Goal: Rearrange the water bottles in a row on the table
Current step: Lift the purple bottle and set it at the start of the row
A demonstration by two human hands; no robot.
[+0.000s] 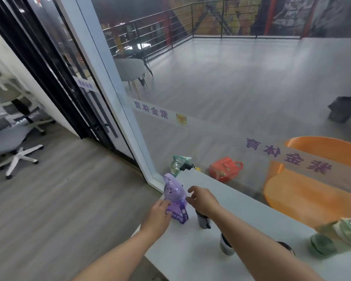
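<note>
A purple translucent water bottle [174, 196] with a cartoon face and a strap stands near the far left corner of the white table [190, 252]. My left hand [159, 213] holds its lower left side. Just right of the bottle, my right hand [204, 201] hovers with fingers spread and holds nothing. A grey bottle [203, 221] stands under that wrist. Nearer to me is a second grey bottle [225, 245], and a dark-topped bottle [286, 247] shows partly behind my right forearm. A green bottle [322, 246] stands at the right.
A glass wall runs along the table's far edge. Behind it are an orange chair [312, 195] and a red bag [225, 169]. A green packet [178, 163] lies at the table's far end. A blurred green object [348, 230] is at the right edge. Office chairs [14, 147] stand on the floor to the left.
</note>
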